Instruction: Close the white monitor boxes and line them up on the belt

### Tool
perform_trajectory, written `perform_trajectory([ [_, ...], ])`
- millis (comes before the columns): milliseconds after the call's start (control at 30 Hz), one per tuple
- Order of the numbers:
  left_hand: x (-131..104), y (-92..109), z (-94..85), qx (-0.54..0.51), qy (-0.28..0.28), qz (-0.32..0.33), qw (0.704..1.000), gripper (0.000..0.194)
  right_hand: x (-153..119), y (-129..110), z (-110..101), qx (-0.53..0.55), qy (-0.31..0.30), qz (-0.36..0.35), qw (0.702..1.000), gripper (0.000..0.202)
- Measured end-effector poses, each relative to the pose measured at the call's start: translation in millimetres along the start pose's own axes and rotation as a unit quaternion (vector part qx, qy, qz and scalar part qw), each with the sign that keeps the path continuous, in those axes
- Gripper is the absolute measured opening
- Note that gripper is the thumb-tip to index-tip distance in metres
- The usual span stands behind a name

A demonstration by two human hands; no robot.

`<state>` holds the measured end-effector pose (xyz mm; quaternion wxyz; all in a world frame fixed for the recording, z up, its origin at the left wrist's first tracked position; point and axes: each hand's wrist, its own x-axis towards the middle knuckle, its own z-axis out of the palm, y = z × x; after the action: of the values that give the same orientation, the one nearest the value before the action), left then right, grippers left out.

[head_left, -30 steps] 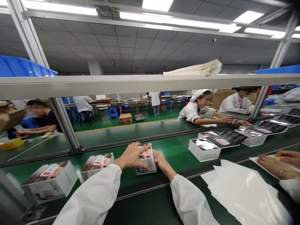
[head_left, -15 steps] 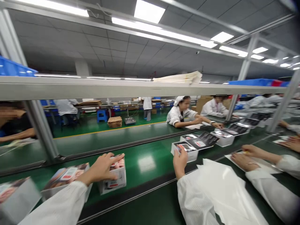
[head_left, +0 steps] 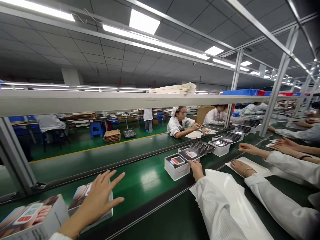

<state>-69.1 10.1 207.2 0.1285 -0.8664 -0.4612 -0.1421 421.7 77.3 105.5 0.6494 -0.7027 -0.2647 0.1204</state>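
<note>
My left hand (head_left: pixel 101 195) is open with its fingers spread over a white printed box (head_left: pixel 81 194) on the green conveyor belt, partly hiding it. I cannot tell whether the palm touches it. Left of it is a second printed box (head_left: pixel 31 216) with a picture of a device on its top. My right hand (head_left: pixel 197 170) has curled fingers at the edge of a dark lid (head_left: pixel 190 154), folded back from an open white box (head_left: pixel 177 168). A device with an orange-rimmed screen lies inside that box.
White sheets (head_left: pixel 222 190) lie on the worktop beside my right forearm. Further open boxes (head_left: pixel 219 148) stand along the belt. A co-worker's hands (head_left: pixel 241 166) are close on my right; another co-worker (head_left: pixel 181 123) sits across. A shelf beam (head_left: pixel 112 102) crosses ahead, with metal posts (head_left: pixel 15 156).
My left hand has let go of the printed box and spread its fingers. My right hand has shifted from the open box's front to its lid edge. The view has turned to the right.
</note>
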Motion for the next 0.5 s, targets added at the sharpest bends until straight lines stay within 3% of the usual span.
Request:
perform_trajectory([
  [133, 14, 53, 9.4, -0.065, 0.019, 0.034, 0.997, 0.063, -41, -6, 12, -0.028, -0.05, -0.021, 0.998, 0.028],
  [233, 20, 81, 22.4, -0.111, 0.036, 0.032, 0.993, 0.065, -79, -8, 21, -0.056, -0.088, -0.083, 0.991, 0.04],
  [400, 39, 110, 45.2, -0.142, 0.135, -0.014, 0.981, 0.074, -125, -7, 31, -0.049, -0.183, -0.191, 0.963, 0.053],
  [500, 63, 116, 61.7, -0.169, 0.097, -0.014, 0.981, 0.079, -138, -11, 31, -0.026, -0.251, -0.193, 0.948, 0.048],
])
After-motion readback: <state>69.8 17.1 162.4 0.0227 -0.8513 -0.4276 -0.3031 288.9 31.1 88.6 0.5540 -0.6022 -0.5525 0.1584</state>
